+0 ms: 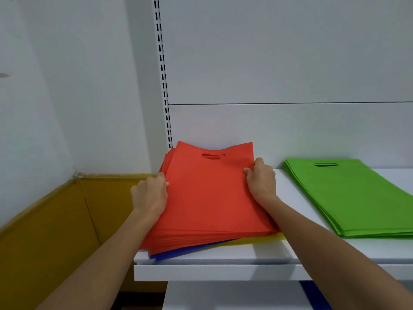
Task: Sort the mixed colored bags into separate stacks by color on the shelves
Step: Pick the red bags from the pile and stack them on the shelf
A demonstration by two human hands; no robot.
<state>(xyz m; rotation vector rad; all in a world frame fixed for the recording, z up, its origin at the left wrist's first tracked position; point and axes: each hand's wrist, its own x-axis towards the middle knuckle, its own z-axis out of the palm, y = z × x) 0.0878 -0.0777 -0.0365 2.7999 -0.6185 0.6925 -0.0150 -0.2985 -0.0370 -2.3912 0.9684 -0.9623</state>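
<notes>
A thick stack of red bags (207, 195) with a cut-out handle lies at the left end of the white shelf (223, 271). Beneath it, blue bags (178, 252) and yellow bags (257, 240) peek out at the front edge. My left hand (149, 193) grips the stack's left edge, fingers curled round it. My right hand (261, 180) grips the right edge, with the thumb on top. A separate stack of green bags (350, 198) lies flat on the shelf to the right, apart from the red stack.
A slotted shelf upright (164, 86) runs up the white back panel behind the red stack. To the left a white wall with a yellow lower band (55, 231) forms a corner. A lower shelf (223, 296) shows below, with something blue (315, 296) at its right.
</notes>
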